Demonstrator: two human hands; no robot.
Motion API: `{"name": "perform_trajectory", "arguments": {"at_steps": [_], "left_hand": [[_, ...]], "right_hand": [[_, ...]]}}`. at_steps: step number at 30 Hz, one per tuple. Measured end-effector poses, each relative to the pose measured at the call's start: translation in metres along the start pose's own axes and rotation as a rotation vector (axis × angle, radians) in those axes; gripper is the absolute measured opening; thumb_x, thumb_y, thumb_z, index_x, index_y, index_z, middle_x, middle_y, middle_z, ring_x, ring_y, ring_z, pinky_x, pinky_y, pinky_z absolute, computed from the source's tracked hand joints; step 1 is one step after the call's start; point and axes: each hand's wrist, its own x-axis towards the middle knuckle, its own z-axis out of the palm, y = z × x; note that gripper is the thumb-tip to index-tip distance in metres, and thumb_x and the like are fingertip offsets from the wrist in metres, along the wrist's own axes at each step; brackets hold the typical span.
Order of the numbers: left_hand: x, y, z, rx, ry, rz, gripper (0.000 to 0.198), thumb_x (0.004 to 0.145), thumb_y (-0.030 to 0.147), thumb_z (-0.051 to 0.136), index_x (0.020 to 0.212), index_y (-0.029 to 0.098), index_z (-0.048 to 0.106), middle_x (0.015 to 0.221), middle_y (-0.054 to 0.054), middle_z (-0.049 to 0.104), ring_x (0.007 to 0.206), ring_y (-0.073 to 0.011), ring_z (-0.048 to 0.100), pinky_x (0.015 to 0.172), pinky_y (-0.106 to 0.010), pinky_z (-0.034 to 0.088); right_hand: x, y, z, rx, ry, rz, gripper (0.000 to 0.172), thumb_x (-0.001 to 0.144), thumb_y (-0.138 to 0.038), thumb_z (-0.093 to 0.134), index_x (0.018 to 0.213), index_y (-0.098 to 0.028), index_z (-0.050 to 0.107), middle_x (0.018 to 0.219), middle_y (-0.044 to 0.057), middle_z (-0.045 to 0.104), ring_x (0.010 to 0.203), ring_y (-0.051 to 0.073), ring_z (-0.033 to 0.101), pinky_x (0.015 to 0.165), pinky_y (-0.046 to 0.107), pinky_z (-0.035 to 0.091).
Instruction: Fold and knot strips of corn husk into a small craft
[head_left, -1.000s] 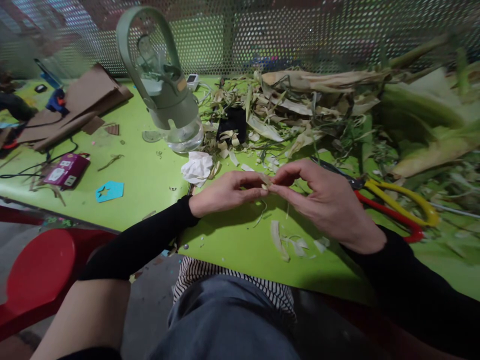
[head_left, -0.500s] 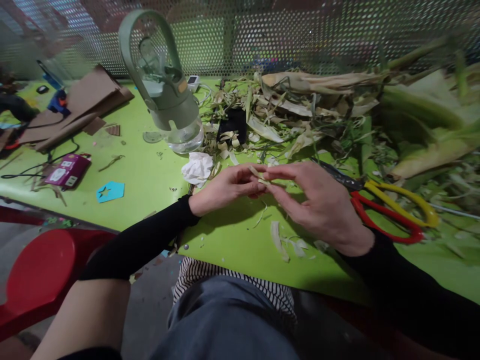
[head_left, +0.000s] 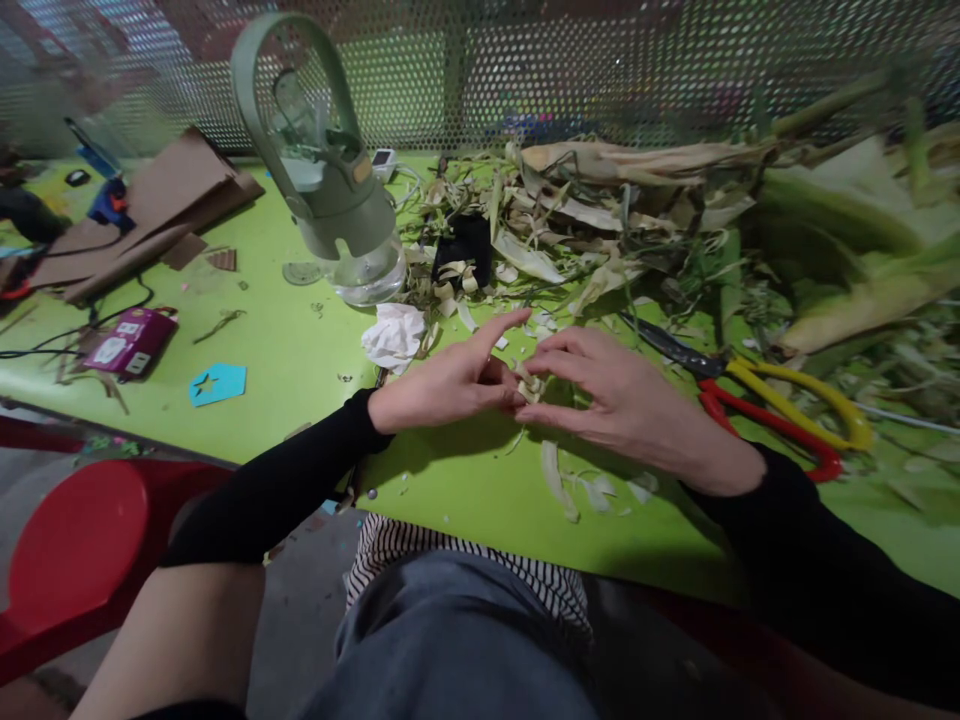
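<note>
Perforated metal sheeting (head_left: 420, 90) rises behind our green table (head_left: 285, 430), with blurred colours showing through its holes. We have a pale, curled husk strip (head_left: 531, 386) between our hands, just above the near part of the tabletop. Our left hand (head_left: 442, 388) pinches its end between thumb and bent fingers, the index finger stretched out away from us. Our right hand (head_left: 626, 400) is partly open, thumb and fingertips parted on either side of the strip; we cannot tell whether they grip it.

Lettering is scarce. We find pale printed patches on the purple box (head_left: 131, 343) at the left, too small for us to read. Beside it lies a blue card (head_left: 217, 384) with a star cut out, and no words that we can make out. We can read no brand on the sage-green bottle (head_left: 341, 205), which stands behind the crumpled white paper (head_left: 394, 337). Nor can we read the dark display of the small white device (head_left: 384, 163).

Husks (head_left: 645, 215) heap up at the back right. Scissors (head_left: 709, 366) with one red and one yellow handle lie just beyond our right hand.
</note>
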Motion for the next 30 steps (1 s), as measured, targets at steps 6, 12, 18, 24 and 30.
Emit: {"name": "perform_trajectory", "arguments": {"at_steps": [6,12,18,24,30], "left_hand": [[-0.001,0.003,-0.002,-0.013,-0.055,-0.034,0.089,0.091,0.015,0.063,0.164,0.014,0.013,0.069,0.007,0.059,0.061,-0.0077,0.053,0.059,-0.022,0.038],[-0.003,0.004,-0.004,-0.108,-0.083,-0.009,0.081,0.091,0.016,0.063,0.16,0.017,0.021,0.083,-0.001,0.071,0.079,-0.0125,0.067,0.072,-0.026,0.048],[0.0,-0.002,-0.007,-0.1,-0.056,0.039,0.037,0.092,0.022,0.063,0.126,0.016,0.049,0.087,-0.003,0.073,0.085,-0.0137,0.07,0.081,-0.028,0.051],[0.005,-0.011,-0.005,0.044,0.043,0.117,0.025,0.09,0.027,0.066,0.111,0.018,0.056,0.094,-0.002,0.07,0.087,-0.0138,0.067,0.078,-0.027,0.051],[0.011,-0.012,-0.005,-0.198,0.082,0.093,0.023,0.095,0.027,0.064,0.111,0.014,0.054,0.085,-0.001,0.07,0.079,-0.0107,0.068,0.077,-0.027,0.054]], "right_hand": [[0.001,-0.005,0.001,0.169,-0.123,0.12,0.02,0.092,-0.042,0.065,0.098,-0.023,0.062,0.077,0.001,0.069,0.062,0.018,0.062,0.056,0.032,0.045],[0.0,-0.011,-0.002,0.324,-0.027,0.263,0.012,0.087,-0.032,0.063,0.086,-0.024,0.054,0.067,-0.004,0.06,0.051,0.012,0.052,0.047,0.026,0.039],[0.003,-0.014,-0.002,0.345,0.104,0.343,0.022,0.086,-0.043,0.068,0.09,-0.023,0.061,0.076,0.0,0.067,0.057,0.015,0.056,0.051,0.028,0.041],[0.005,-0.015,0.001,0.222,0.073,0.341,0.021,0.089,-0.041,0.065,0.09,-0.021,0.064,0.075,0.003,0.068,0.059,0.017,0.058,0.055,0.031,0.042],[0.001,-0.008,0.003,0.399,0.067,0.351,0.033,0.091,-0.045,0.066,0.115,-0.022,0.064,0.094,0.006,0.072,0.073,0.02,0.064,0.063,0.034,0.05]]}}
